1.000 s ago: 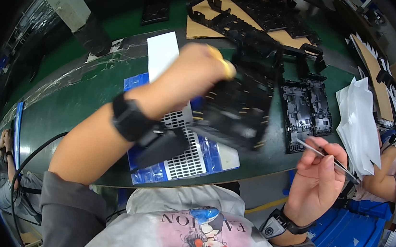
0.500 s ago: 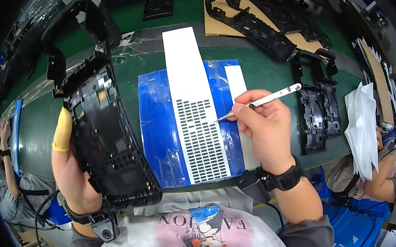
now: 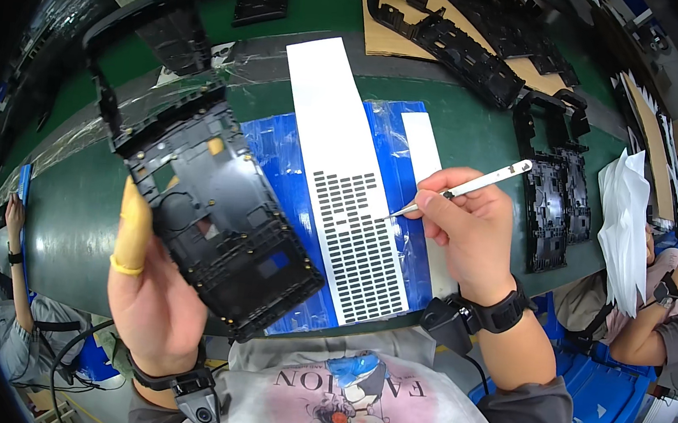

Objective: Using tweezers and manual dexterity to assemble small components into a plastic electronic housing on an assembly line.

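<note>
My left hand, with a yellow finger cot on one finger, holds up a black plastic housing with a handle-like loop at its top end. The housing tilts over the left part of a blue plastic-wrapped board. White tweezers are pinched in my right hand. Their fine tip is at the right side of a white sheet bearing rows of small black rectangular pads. Whether the tip grips a pad is too small to tell. A narrower white strip lies beside the sheet.
More black housings lie to the right, and others rest on cardboard at the back. White foam sheets stand at the right edge. Co-workers' arms show at both sides. Blue crates are at lower right.
My left hand has moved the housing rightward and turned it, showing more of its inner face. The tweezers' tip has shifted slightly along the sheet. The whole view has drifted a little.
</note>
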`<action>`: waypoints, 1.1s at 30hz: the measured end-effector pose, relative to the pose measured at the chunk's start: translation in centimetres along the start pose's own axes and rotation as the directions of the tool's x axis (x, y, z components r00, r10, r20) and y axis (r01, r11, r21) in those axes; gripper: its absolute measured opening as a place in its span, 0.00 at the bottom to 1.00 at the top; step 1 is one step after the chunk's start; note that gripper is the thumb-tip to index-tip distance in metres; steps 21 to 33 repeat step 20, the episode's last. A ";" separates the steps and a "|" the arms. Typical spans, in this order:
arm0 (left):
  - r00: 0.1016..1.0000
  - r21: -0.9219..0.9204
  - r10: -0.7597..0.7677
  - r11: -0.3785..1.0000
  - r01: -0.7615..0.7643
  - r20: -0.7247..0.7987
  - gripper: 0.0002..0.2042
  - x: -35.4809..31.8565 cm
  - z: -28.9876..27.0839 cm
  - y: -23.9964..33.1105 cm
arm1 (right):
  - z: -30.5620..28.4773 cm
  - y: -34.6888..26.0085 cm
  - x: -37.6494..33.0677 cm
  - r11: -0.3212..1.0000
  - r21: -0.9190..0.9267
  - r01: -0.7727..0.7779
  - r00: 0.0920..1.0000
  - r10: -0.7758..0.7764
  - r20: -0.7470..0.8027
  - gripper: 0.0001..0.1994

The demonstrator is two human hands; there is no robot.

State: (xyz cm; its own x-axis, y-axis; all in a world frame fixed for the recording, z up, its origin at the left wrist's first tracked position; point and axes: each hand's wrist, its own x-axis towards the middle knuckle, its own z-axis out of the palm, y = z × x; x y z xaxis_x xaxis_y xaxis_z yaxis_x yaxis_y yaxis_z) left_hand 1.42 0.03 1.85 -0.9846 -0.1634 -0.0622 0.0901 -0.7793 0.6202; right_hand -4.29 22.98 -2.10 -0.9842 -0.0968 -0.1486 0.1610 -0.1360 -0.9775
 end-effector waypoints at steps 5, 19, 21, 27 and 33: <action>0.995 0.131 -0.090 0.987 0.096 -0.051 0.19 0.4 1.4 -2.2 | 0.2 -1.8 -1.8 0.985 0.172 0.011 1.000 -0.016 0.024 0.05; 0.940 0.008 -0.324 0.946 0.325 0.108 0.20 -0.6 2.1 -3.5 | 3.4 -2.4 -6.1 0.977 0.186 0.108 0.966 -0.147 0.211 0.07; 0.939 -0.003 -0.325 0.945 0.327 0.115 0.21 -0.6 2.1 -3.6 | 3.5 -2.3 -6.2 0.971 0.202 0.126 0.965 -0.167 0.202 0.07; 0.939 -0.003 -0.325 0.945 0.327 0.115 0.21 -0.6 2.1 -3.6 | 3.5 -2.3 -6.2 0.971 0.202 0.126 0.965 -0.167 0.202 0.07; 0.939 -0.003 -0.325 0.945 0.327 0.115 0.21 -0.6 2.1 -3.6 | 3.5 -2.3 -6.2 0.971 0.202 0.126 0.965 -0.167 0.202 0.07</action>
